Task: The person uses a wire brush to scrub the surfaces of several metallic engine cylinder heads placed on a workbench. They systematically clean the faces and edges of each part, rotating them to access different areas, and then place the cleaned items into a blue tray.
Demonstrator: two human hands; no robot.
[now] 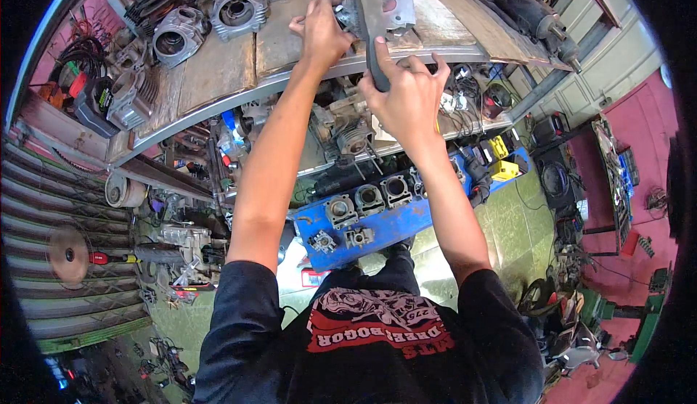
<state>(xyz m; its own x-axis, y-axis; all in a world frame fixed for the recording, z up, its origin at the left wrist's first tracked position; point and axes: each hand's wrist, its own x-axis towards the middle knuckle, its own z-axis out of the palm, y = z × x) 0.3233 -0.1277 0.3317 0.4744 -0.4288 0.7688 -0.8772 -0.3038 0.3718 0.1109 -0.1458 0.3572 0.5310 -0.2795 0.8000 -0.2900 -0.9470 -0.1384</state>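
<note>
At the wooden shelf, my right hand grips the dark lower end of a long flat grey tool, which looks like a file. Its index finger lies along the tool and its thumb presses from the left. My left hand is closed at the edge of a grey metal engine part, just left of the tool. The tool and my fingers hide most of that part. Right of the tool shows a flat silver face with a round hole; whether it belongs to the same part, I cannot tell.
Engine cylinders and a finned cylinder stand left on the shelf. Exhaust pipes lie at its right. Below, a blue bench bears several cylinder blocks and carburetors. A fan is at left.
</note>
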